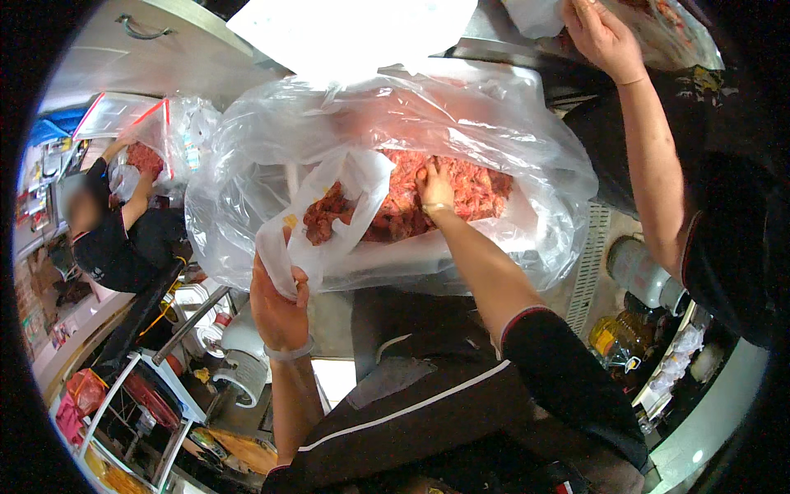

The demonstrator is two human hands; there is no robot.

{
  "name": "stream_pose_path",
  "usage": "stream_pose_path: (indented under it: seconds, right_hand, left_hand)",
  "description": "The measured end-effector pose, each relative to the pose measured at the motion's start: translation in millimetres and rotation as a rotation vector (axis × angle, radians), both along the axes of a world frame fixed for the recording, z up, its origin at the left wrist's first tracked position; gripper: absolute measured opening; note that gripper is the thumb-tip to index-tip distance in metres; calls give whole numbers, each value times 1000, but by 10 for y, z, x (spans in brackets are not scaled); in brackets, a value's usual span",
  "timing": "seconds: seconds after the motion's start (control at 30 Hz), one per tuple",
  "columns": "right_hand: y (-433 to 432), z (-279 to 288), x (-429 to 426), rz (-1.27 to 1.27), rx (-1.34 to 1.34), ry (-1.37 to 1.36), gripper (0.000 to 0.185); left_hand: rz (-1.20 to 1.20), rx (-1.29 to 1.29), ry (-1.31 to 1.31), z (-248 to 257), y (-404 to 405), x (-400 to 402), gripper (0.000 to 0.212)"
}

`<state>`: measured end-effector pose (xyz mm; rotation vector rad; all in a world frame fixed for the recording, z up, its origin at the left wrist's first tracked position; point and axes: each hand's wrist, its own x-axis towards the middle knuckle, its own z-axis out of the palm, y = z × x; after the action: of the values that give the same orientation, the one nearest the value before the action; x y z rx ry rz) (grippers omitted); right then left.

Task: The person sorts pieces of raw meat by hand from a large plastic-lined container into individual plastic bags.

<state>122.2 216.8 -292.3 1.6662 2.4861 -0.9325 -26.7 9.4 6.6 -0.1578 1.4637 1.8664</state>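
My left hand (pixel 281 296) grips the edge of a small white plastic bag (pixel 370 173), which is spread wide and has some dark red meat (pixel 324 213) inside. With fingers sunk into a heap of raw marinated meat (pixel 478 185), my right hand (pixel 437 185) is just right of that bag's mouth. The heap lies in a container lined with a large clear plastic bag (pixel 247 154), whose loose film bunches up all round it. My right fingertips are partly hidden in the meat.
A co-worker's hand (pixel 605 37) holds white plastic at the upper right, beside another bag of meat. At the left, another person (pixel 111 228) handles a red-edged bag of meat (pixel 145 157). A gas cylinder (pixel 642 268) and an oil bottle (pixel 608 339) stand low at the right.
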Motion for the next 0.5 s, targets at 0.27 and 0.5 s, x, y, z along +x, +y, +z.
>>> stream_pose_path:
  seconds: [0.27,0.5]
  right_hand:
    - [-10,636,587,-733,-886,999,25]
    - [-478,1722,-293,66,-772,943,23]
  left_hand:
    - [-4,87,-55,-20,34,29,44]
    - [-69,38,-37,-64,11,63,49]
